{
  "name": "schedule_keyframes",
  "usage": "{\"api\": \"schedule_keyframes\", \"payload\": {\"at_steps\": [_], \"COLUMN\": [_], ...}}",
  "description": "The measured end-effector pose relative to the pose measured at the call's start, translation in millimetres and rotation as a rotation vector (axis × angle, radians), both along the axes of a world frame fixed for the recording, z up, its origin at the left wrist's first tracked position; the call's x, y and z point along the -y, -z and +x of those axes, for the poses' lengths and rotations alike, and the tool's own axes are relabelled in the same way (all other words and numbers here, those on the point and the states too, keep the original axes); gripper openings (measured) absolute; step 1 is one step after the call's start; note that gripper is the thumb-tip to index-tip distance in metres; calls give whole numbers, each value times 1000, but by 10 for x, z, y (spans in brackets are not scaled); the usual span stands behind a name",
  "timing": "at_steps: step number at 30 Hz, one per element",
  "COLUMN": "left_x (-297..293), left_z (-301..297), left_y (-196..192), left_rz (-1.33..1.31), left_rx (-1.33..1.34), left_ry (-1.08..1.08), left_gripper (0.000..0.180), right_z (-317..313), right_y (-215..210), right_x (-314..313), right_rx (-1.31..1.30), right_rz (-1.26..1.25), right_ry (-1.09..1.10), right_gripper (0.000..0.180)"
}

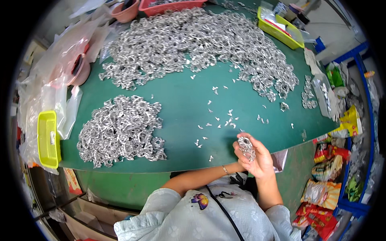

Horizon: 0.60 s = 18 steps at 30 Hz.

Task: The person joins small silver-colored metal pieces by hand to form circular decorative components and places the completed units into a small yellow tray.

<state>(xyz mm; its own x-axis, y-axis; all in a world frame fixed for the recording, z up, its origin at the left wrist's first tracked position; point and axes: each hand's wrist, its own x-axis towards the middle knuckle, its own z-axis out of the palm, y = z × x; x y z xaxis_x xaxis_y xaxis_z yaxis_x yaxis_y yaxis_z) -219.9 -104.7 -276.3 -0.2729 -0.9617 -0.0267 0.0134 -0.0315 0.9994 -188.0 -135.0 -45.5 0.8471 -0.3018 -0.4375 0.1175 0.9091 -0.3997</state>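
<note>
A small cluster of silver metal rings (246, 147) sits in the hands just off the near edge of the green worktop (181, 104), over the person's lap. The right hand (259, 158) has its grip closed around the cluster, fingers curled on its right side. The left hand (241, 162) reaches across from the left with a thin bracelet at the wrist; it is mostly hidden behind the right hand, so I cannot tell whether its grip is closed or apart.

Just beyond the hands, small loose metal bits (225, 120) lie scattered over an otherwise bare band of worktop (the widest free stretch runs from the near edge up through the middle). To the left, near the front edge, lies a compact pile of rings (120, 130). A much larger heap of rings (201, 44) arcs across the far half and trails down toward the right edge.

A yellow tray (48, 138) sits off the left edge beside clear plastic bags (60, 68). A yellow-green bin (279, 30) stands at the far right corner, a red basket (169, 6) at the far edge. Coloured snack packets (325, 188) crowd blue shelving (372, 132) on the right.
</note>
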Motion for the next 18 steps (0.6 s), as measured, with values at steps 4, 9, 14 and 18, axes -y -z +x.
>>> {"api": "schedule_keyframes", "payload": {"at_steps": [4,9,14,18], "left_x": [-8,-13,-34,5], "left_z": [80,197,-7,-148], "left_y": [-106,-205,78,669], "left_rz": [22,-2,-111,-25], "left_rx": [12,160,151,101], "left_ry": [-18,-37,-93,-188], "left_gripper": [21,20,20,22], "right_z": [-706,-1313,-1720,-1064], "right_y": [76,386,1581,579], "right_x": [261,396,434,273], "right_rx": [-94,-782,-1382,-1093], "right_rz": [-445,-807,-1929,-1641], "right_ry": [-242,-298,-136,-648], "right_gripper": [35,29,35,21]}}
